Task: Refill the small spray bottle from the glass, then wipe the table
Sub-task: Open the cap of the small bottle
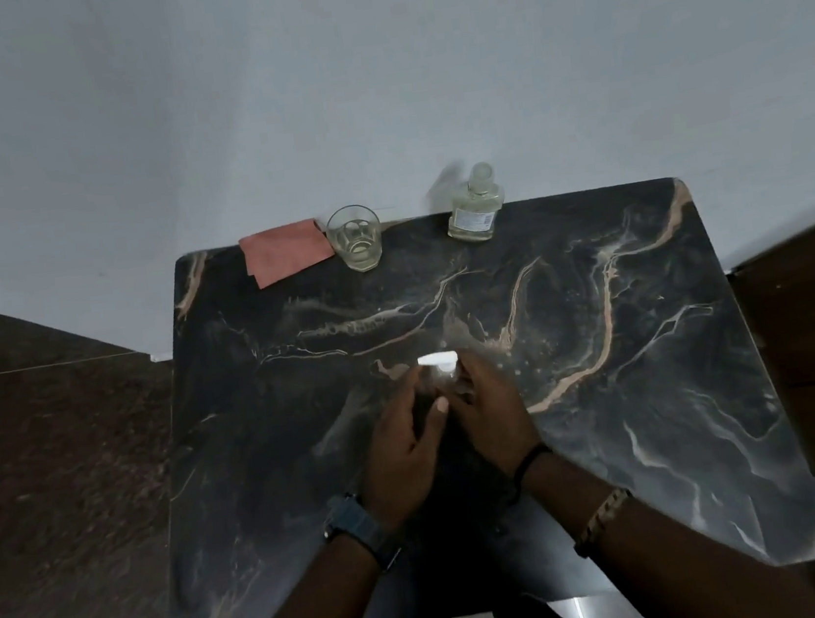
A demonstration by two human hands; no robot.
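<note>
My left hand (404, 442) and my right hand (495, 413) meet at the middle of the dark marble table (635, 383). Between their fingertips they hold the small spray bottle (439, 364). Only its white top and a bit of clear body show; the rest is hidden by my fingers. My left thumb lies across its near side and my right fingers curl round its right side. The glass (354, 237) stands upright at the table's far edge with a little pale liquid at the bottom. Both hands are well away from it.
A folded pink cloth (285, 253) lies at the far edge, just left of the glass. A larger clear bottle (475, 208) with a label stands at the far edge to the right. A pale wall rises behind the table. Dark floor lies on both sides.
</note>
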